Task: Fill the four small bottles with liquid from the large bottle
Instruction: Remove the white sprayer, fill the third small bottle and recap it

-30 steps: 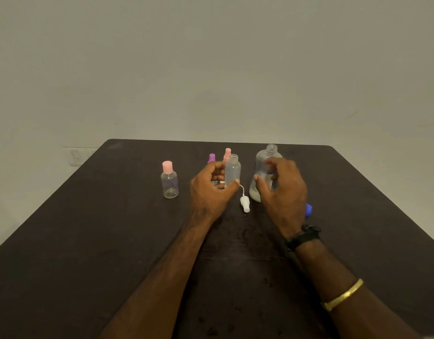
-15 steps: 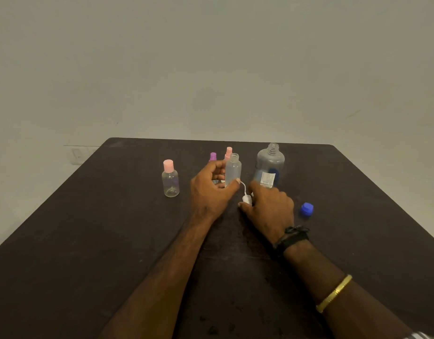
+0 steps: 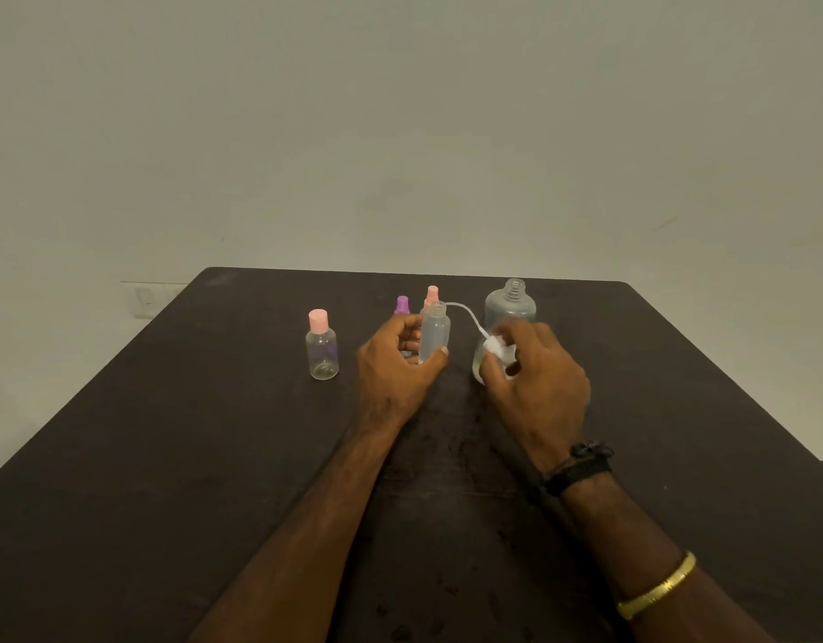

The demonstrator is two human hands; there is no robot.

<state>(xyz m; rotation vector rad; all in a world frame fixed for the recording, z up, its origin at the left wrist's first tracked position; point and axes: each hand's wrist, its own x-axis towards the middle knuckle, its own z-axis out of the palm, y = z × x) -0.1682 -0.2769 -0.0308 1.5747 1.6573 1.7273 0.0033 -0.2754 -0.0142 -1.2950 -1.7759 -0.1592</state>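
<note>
Right grip (image 3: 535, 378) pinches the pump cap (image 3: 497, 349); left grip (image 3: 391, 368) wraps the open small bottle (image 3: 435, 338), frame centre. I judge it light, slick, squeezable: hold mid-body, gently. Beyond, on the tabletop (image 3: 215, 433), stands the large bottle (image 3: 511, 308), uncapped.

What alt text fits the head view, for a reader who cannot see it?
A person's left hand grips an uncapped small bottle while the right hand holds a white spray cap whose tube reaches toward its mouth. The open large bottle stands behind on the dark table.
</note>
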